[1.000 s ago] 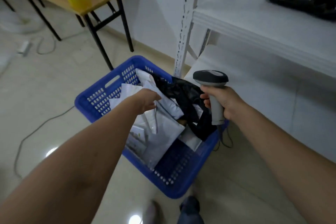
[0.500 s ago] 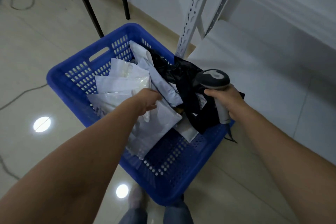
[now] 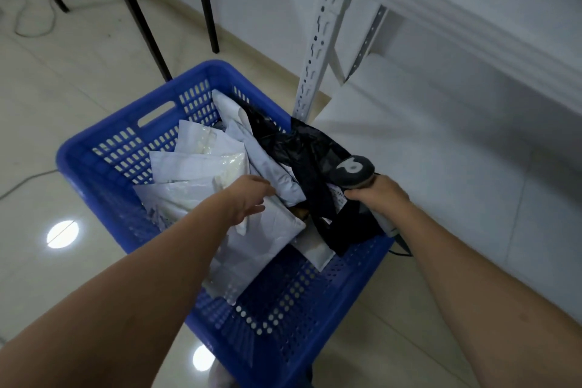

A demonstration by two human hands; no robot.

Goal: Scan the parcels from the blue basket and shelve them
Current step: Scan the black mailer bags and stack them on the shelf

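Hovering over the parcels (image 3: pixel 264 230), left hand (image 3: pixel 248 198) is loose-fingered; right hand (image 3: pixel 378 198) grips scanner (image 3: pixel 352 170) beside.

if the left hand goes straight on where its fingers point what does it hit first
Most likely the grey parcel, which lies just ahead of the left hand in the basket; the black bag lies beyond it. Depth is unclear, so the fingers may already be touching the parcel.
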